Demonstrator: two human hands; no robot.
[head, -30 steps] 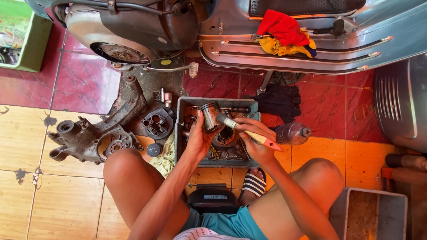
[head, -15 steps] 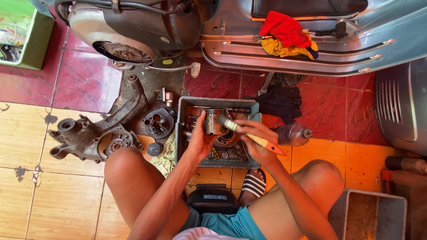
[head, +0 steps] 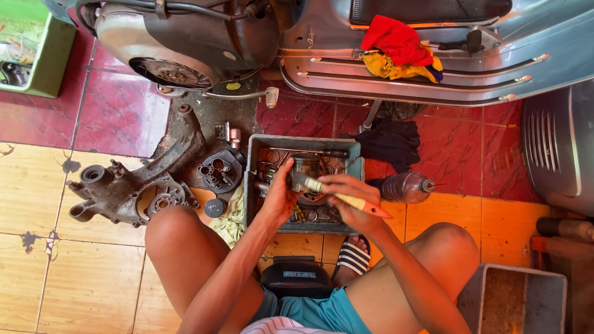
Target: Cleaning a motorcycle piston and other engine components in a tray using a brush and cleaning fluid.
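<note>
At the far left a green crate [head: 46, 59] sits on the tiled floor [head: 37, 204], cut by the frame's edge. Right of it, a grimy engine casing [head: 127, 192] lies where the red tiles meet the yellow ones, with a smaller round metal part [head: 219, 170] just beside it and a dark round cap [head: 215, 207] close below. Above these hangs the rear of a blue-grey scooter [head: 322, 55], its flywheel side open to view. In the middle stands a shallow grey tray [head: 303, 141] full of oily parts, between the person's bare knees. The left hand [head: 281, 198] reaches into the tray and grips a dull metal cylinder [head: 306, 165], holding it over the other parts. The right hand [head: 349, 201] is closed around a brush with an orange handle [head: 346, 201], whose head touches the cylinder. Further right, a black cloth [head: 390, 139] lies on the red tiles, and a clear plastic bottle [head: 405, 187] lies on its side just beside the tray. Red and yellow rags [head: 399, 49] rest on the scooter's footboard. At the lower right stands a grey box [head: 513, 300], near the right knee.
</note>
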